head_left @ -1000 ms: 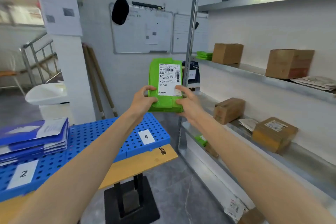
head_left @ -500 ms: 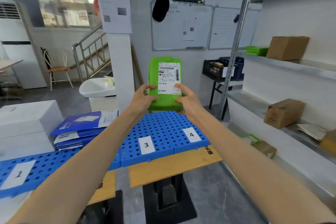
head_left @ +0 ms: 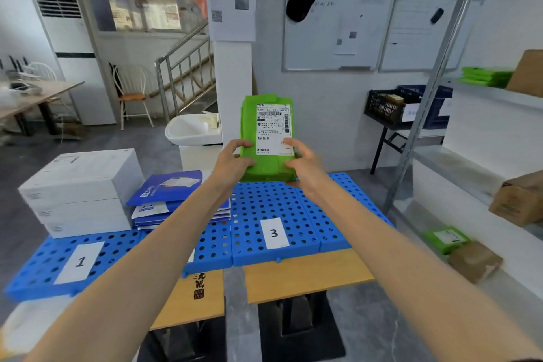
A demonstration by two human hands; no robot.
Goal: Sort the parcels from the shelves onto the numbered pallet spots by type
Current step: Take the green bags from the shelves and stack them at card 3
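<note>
A green bagged parcel [head_left: 266, 167] with a white shipping label is held upright in the air above the far edge of the blue perforated pallet [head_left: 264, 203]. My left hand [head_left: 232, 160] grips its lower left side and my right hand [head_left: 305, 166] grips its lower right side. Paper number cards lie on the pallet: the card 3 [head_left: 273, 233] sits just below the parcel and the card 1 [head_left: 79, 261] at the left. Stacked white boxes [head_left: 79, 191] stand behind card 1, and a pile of blue mailers [head_left: 167, 194] lies beside them.
Metal shelves [head_left: 482, 91] at the right carry brown cartons [head_left: 520, 200] and green parcels [head_left: 484, 76]; another green parcel [head_left: 446, 239] and a small brown box [head_left: 474, 263] lie low down. The pallet rests on wooden tabletops [head_left: 302, 273]. A white sink [head_left: 191, 129] and a pillar stand behind.
My view has swung left from the shelves to the pallet table; cards 3 and 1 and the white boxes have come into view. Both hands keep the same hold on the green parcel.
</note>
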